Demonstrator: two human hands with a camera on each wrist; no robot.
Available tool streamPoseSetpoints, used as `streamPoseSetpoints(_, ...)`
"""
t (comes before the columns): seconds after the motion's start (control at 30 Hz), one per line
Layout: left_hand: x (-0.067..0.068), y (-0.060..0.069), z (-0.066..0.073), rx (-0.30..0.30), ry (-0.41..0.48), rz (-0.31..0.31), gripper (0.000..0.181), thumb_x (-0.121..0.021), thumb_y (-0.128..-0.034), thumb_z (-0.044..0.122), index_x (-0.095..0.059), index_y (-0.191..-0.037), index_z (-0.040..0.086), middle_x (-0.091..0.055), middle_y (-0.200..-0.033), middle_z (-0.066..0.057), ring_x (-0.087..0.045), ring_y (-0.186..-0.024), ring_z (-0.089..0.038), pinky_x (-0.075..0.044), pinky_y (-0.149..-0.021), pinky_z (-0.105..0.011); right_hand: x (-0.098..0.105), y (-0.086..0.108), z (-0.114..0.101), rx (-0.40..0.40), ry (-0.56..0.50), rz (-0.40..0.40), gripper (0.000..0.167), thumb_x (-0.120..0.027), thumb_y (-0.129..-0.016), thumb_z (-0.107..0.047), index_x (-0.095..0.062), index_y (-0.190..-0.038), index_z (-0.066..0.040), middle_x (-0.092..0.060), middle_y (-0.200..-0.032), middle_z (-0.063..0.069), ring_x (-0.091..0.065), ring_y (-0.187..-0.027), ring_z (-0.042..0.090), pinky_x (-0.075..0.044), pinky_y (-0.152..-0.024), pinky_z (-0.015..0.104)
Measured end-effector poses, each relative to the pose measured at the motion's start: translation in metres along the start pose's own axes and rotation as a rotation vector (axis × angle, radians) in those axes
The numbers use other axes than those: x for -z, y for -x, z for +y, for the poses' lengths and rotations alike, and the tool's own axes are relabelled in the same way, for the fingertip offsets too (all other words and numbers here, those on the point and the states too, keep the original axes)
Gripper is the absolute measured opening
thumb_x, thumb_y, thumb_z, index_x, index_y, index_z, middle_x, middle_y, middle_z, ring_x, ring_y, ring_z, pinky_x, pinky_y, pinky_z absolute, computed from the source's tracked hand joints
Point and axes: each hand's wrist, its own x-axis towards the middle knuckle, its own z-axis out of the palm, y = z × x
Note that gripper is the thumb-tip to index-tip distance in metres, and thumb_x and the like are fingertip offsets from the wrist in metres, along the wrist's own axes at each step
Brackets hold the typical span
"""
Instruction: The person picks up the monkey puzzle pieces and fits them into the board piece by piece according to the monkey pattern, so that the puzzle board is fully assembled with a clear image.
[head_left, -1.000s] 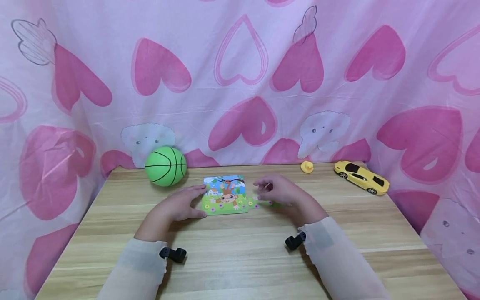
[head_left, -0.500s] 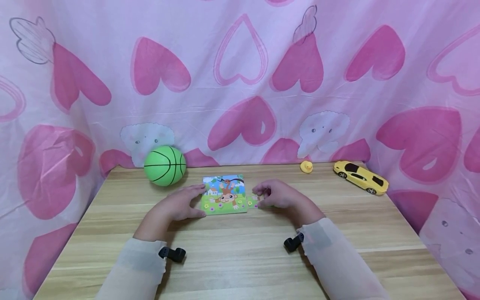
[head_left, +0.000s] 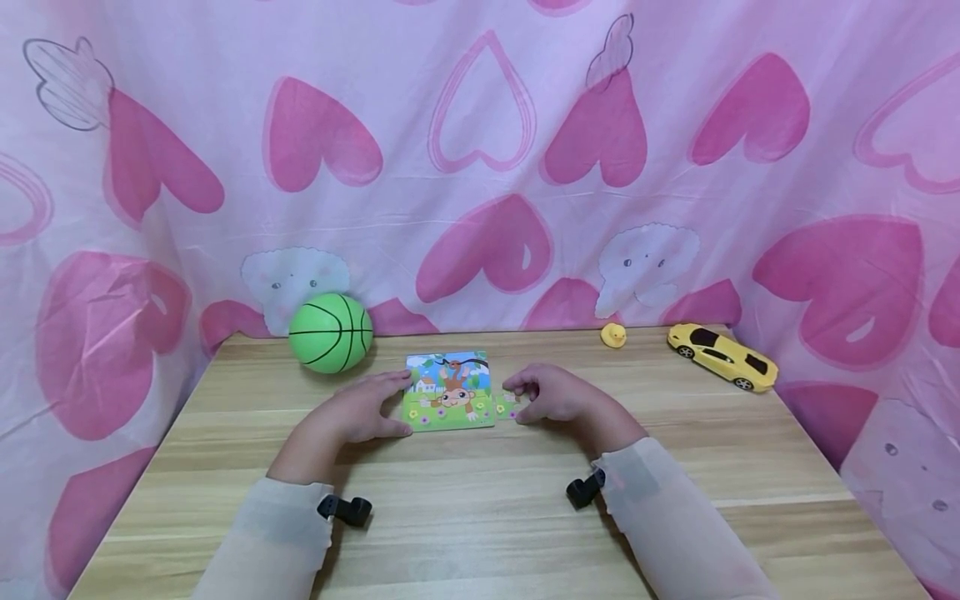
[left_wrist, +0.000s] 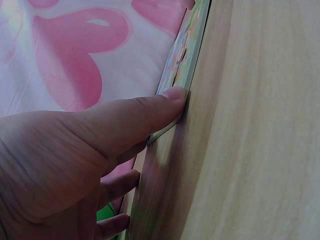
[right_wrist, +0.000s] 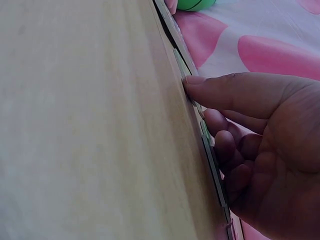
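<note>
A square jigsaw puzzle [head_left: 448, 408] with a monkey picture lies flat on the table. My left hand [head_left: 367, 407] rests at its left side, fingers nearly straight; in the left wrist view the thumb [left_wrist: 172, 94] touches the puzzle's near corner. Just right of the puzzle lies a small green flowered puzzle piece [head_left: 506, 407]. My right hand [head_left: 551, 393] pinches this piece between thumb and index finger, the other fingers curled. In the right wrist view the thumb [right_wrist: 197, 85] sits on the piece's edge. More flat pieces [right_wrist: 214, 170] lie beneath that hand, mostly hidden.
A green ball [head_left: 331, 333] stands at the back left of the wooden table [head_left: 465, 525]. At the back right are a yellow toy duck [head_left: 613, 336] and a yellow toy car [head_left: 722, 357]. A pink heart-patterned cloth [head_left: 480, 208] hangs behind.
My right hand has come down and slightly left, and its thumb and index finger have closed on the small puzzle piece. The left hand has stayed at the puzzle's left side.
</note>
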Motion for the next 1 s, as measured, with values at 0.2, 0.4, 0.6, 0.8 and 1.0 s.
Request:
streamPoseSetpoints(0.2,-0.0009,0.0001,-0.0005,0.004,0.007,-0.004,0.090,-0.084,-0.0911,0.047,-0.043,-0.166,0.019,-0.034,-0.177,-0.007,-0.028,-0.164,-0.044,-0.029,-0.132,-0.066,-0.0016,-0.0009,-0.0014,-0.032,0.016,0.005,0.051,-0.091,-0.085,-0.013,-0.075,-0.133,-0.018,-0.066,-0.112,0.002,-0.054,-0.101,0.021,-0.050,-0.087,0.031)
streamPoseSetpoints(0.4,-0.0013,-0.0001,-0.0007,0.007,0.001,-0.004,0.090,-0.084,-0.0911,0.047,-0.043,-0.166,0.019,-0.035,-0.177,-0.007,-0.029,-0.164,-0.044,-0.029,-0.132,-0.066,-0.0028,-0.0015,-0.0027,-0.055,0.006,0.011,0.043,-0.090,-0.086,-0.011,-0.076,-0.126,-0.019,-0.065,-0.111,0.002,-0.054,-0.102,0.021,-0.050,-0.088,0.032)
streamPoseSetpoints(0.6,-0.0015,-0.0004,-0.0016,0.003,0.002,-0.001,0.090,-0.084,-0.0912,0.046,-0.043,-0.166,0.019,-0.035,-0.177,-0.007,-0.029,-0.163,-0.044,-0.029,-0.133,-0.065,-0.0044,-0.0020,-0.0008,-0.037,-0.002,0.014,0.058,-0.089,-0.085,-0.007,-0.071,-0.139,-0.017,-0.066,-0.119,0.001,-0.055,-0.108,0.021,-0.052,-0.096,0.033)
streamPoseSetpoints(0.8,-0.0023,-0.0016,-0.0031,-0.005,0.001,0.004,0.090,-0.084,-0.0909,0.047,-0.043,-0.166,0.020,-0.034,-0.177,-0.007,-0.029,-0.163,-0.045,-0.029,-0.132,-0.066,-0.0044,-0.0020,-0.0021,-0.012,0.017,0.015,0.057,-0.088,-0.085,-0.005,-0.072,-0.139,-0.018,-0.068,-0.121,0.000,-0.056,-0.109,0.020,-0.053,-0.099,0.033)
streamPoseSetpoints(1.0,-0.0022,-0.0029,-0.0039,-0.008,-0.006,0.005,0.090,-0.084,-0.0912,0.047,-0.043,-0.166,0.019,-0.034,-0.177,-0.007,-0.029,-0.163,-0.044,-0.029,-0.132,-0.066,-0.0044,-0.0016,-0.0035,-0.014,0.039,0.016,0.057,-0.088,-0.087,-0.006,-0.072,-0.140,-0.018,-0.063,-0.112,0.002,-0.054,-0.105,0.021,-0.051,-0.091,0.032)
